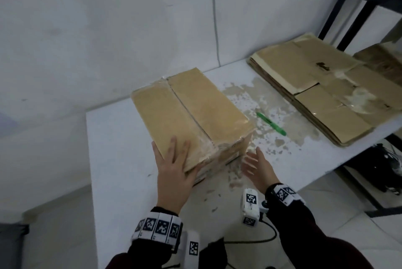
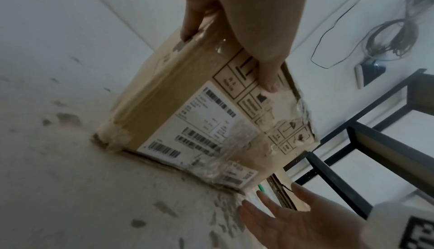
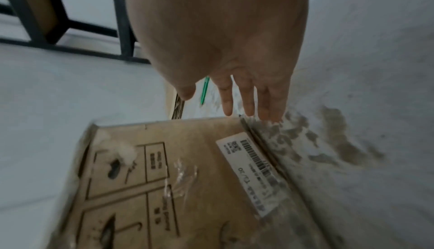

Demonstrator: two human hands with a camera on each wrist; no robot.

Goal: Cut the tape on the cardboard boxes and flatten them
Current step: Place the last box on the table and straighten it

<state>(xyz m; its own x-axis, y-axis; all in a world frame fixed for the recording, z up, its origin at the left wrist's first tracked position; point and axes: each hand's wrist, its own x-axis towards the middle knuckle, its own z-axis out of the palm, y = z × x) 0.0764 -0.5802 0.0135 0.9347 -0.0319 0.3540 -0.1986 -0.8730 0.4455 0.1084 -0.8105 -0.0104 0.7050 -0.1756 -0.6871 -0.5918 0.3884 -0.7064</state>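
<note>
At near corner, left hand (image 1: 174,173) grips box (image 1: 191,112) (taped).

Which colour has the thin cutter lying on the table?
The thin plastic cutter is bright green, clearest in the head view.

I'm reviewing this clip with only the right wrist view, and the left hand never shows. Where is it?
Observer: The left hand grips the box at its near corner, fingers flat on top, thumb down the labelled side.
Operator: Is the top taped?
Observer: Clear tape wraps the near top edge. I cannot tell whether the central seam is cut.
Operator: What is that green sliver?
Observer: A green cutter lying on the table, right of the box. The right hand is open, short of it.
</note>
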